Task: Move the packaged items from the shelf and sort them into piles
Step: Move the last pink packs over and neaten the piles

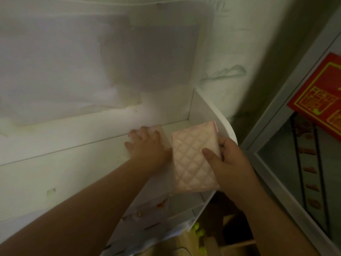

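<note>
Scene: a white shelf against a pale wall, seen from above; the light is dim and the picture soft.
Task's thing: a pink quilted packet, flat and rectangular, with a diamond pattern and a red-striped sealed end toward the wall.
Where it is: at the right end of the shelf, just beside the white side panel, raised in the hand and tilted, its near end out past the shelf's front edge.
Right hand: the grip is pinching the quilted packet by its right long edge, thumb flat on the top face, fingers curled behind.
Left hand: fingers spread and laid flat over a second, paler packet lying on the shelf; whether it has closed on it I cannot tell.
Handling, as I judge it: light, soft and padded, with a smooth film wrapper that may slide under a loose pinch; it bends rather than breaks.
Where to hold: across the width near the middle, thumb above and fingers below, not by the thin sealed end.
Step in hand: likely lifting this packet off the shelf toward a pile; no pile shows clearly here.
</note>
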Action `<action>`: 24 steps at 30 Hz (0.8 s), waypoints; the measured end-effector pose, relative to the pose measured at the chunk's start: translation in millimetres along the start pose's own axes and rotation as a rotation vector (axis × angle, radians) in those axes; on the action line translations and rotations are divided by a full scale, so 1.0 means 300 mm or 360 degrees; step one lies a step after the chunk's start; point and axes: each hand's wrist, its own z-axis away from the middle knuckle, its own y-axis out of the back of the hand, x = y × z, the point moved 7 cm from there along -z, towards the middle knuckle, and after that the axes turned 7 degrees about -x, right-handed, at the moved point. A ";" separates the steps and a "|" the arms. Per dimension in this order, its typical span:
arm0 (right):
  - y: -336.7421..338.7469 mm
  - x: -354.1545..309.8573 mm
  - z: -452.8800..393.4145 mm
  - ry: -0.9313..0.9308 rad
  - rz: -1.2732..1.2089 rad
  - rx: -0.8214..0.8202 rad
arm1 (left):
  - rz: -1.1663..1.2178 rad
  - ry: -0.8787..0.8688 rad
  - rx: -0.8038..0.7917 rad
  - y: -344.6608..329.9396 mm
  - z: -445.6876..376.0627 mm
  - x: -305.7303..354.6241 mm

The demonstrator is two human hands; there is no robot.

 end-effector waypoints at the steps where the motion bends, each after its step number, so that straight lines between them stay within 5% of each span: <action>1: 0.001 -0.002 -0.001 0.0002 0.0003 -0.0006 | 0.0001 -0.0032 -0.0033 -0.004 -0.001 -0.001; 5: 0.000 -0.001 -0.009 0.0014 0.0007 -0.0016 | 0.0042 -0.0160 -0.0124 -0.017 -0.012 -0.045; 11: -0.022 -0.005 -0.036 0.0046 0.0009 -0.0059 | 0.0036 0.0076 -0.0171 -0.036 0.061 -0.190; 24: -0.083 -0.035 -0.087 0.0131 -0.0051 -0.0163 | 0.0438 0.0120 0.0062 0.066 0.108 -0.269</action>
